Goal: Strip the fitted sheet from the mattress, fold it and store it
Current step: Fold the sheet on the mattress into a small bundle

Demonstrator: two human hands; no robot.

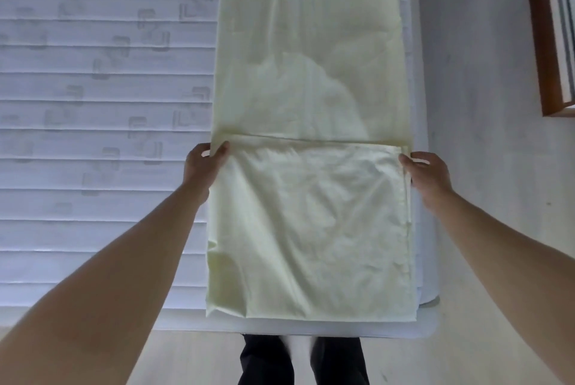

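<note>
Folding step: sheet lies as a strip on mattress.
Left hand and right hand pinch flap corners; next, fold toward 12 o'clock.

Location type: a bedroom in a home.

Evidence:
- A bare white quilted mattress, stitched in horizontal bands and printed with faint grey square motifs, fills the left and centre of the view; its rounded corner sits at the lower right.
- A pale yellow-green cotton bed sheet, folded into a long strip, lies flat along the mattress's right side.
- A light wood-look plank floor runs along the near edge of the mattress.
- A plain grey-white wall surface lies to the right of the bed.
- A brown wooden frame stands at the far right, apart from the bed; whether it is a door, window or mirror cannot be told.
</note>
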